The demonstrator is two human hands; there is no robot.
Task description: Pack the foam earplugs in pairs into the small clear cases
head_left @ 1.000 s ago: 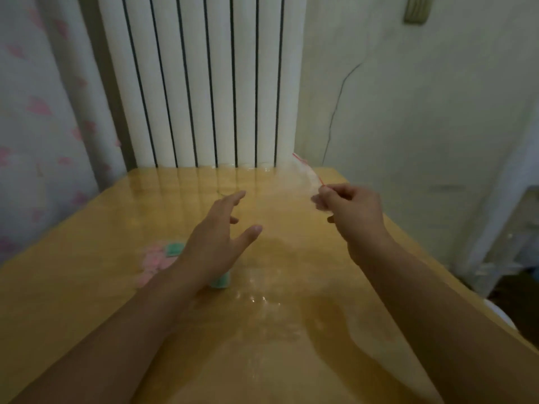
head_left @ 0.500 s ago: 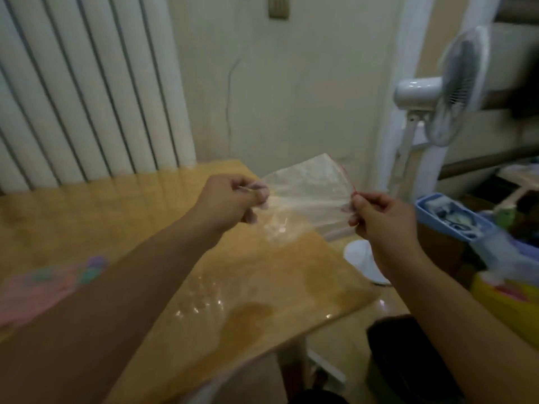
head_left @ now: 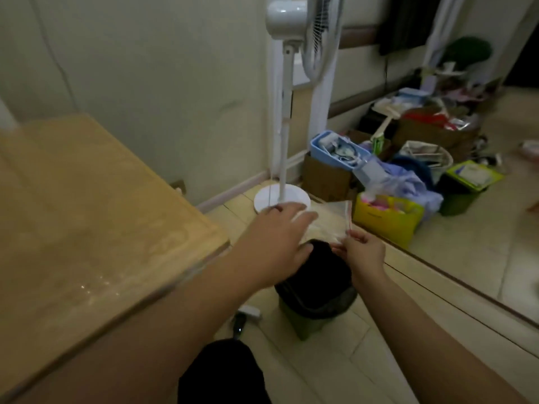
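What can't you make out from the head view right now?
- Earplugs, cases: none in frame; table motion-blurred.
- Clear bag: contents unreadable, blurred and see-through.
- Left hand: fingertip contact with bag blurred.
- Right hand: pinches the bag's red-striped edge.
- Bin: inside too dark.

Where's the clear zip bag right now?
Head view, right of centre: the clear zip bag is off the table, held above the black-lined bin, pinched at its red-striped edge by the right hand, left hand beside it.
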